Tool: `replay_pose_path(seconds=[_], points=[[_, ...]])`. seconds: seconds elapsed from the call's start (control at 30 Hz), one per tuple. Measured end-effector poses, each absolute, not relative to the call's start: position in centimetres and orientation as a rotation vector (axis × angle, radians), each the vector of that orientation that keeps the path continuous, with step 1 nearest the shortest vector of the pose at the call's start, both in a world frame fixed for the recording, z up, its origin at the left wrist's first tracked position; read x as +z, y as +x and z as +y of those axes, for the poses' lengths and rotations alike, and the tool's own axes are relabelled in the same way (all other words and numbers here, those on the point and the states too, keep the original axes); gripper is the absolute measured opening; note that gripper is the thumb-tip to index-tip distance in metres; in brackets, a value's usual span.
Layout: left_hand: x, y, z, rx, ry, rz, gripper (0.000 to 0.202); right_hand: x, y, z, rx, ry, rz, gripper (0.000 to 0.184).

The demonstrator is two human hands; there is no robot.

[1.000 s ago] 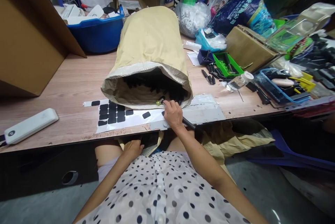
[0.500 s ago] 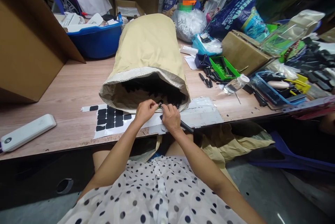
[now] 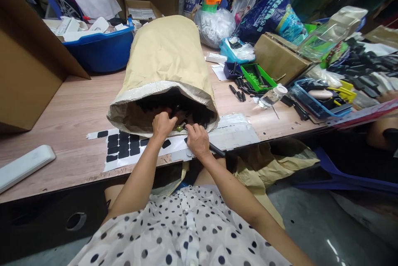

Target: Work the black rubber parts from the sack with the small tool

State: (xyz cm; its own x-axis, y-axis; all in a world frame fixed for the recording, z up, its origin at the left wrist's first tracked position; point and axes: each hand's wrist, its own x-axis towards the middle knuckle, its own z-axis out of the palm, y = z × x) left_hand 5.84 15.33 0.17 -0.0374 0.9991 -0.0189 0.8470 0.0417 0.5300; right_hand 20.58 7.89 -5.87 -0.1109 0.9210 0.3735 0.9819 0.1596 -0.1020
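A large tan paper sack [image 3: 168,50] lies on the table, its wide mouth facing me and dark with a heap of black parts [image 3: 195,110]. My left hand [image 3: 163,125] reaches into that mouth with fingers curled against the black parts; what they hold is hidden. Just outside the lower lip, my right hand [image 3: 198,140] is closed, its fingertips pinching a small shiny greenish-gold piece [image 3: 180,128]. A black rod [image 3: 217,150] sticks out from under the right hand; whether the palm grips it cannot be seen. Below lies a white sheet of black rounded stickers [image 3: 123,145].
A blue basin [image 3: 102,50] of white parts stands at back left, beside a cardboard box [image 3: 27,62]. A white bar-shaped device [image 3: 27,166] lies left. On the right are a green tray [image 3: 258,79], a clear jar [image 3: 272,96] and a blue basket [image 3: 323,102].
My left hand has left its place beside my right fingertips and gone up into the sack's mouth. My right hand stays near the lower lip. The view has shifted slightly.
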Motion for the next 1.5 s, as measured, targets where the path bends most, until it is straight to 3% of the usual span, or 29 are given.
replay_pose_path(seconds=[0.23, 0.57, 0.97, 1.5], points=[[-2.9, 0.9, 9.1, 0.693, 2.169, 1.429, 0.017, -5.8, 20.7, 8.0, -0.198, -1.818, -2.083, 0.033], [-4.6, 1.2, 8.7, 0.718, 2.142, 1.415, 0.017, -5.9, 20.9, 8.2, -0.188, -1.808, -2.033, 0.032], [-5.0, 1.7, 8.8, 0.762, 2.085, 1.414, 0.015, -3.4, 20.4, 4.1, 0.214, -1.471, -1.804, 0.036], [-5.1, 2.0, 8.8, 0.737, 2.03, 1.439, 0.013, -2.8, 19.3, 3.2, 0.282, -1.397, -1.855, 0.036]])
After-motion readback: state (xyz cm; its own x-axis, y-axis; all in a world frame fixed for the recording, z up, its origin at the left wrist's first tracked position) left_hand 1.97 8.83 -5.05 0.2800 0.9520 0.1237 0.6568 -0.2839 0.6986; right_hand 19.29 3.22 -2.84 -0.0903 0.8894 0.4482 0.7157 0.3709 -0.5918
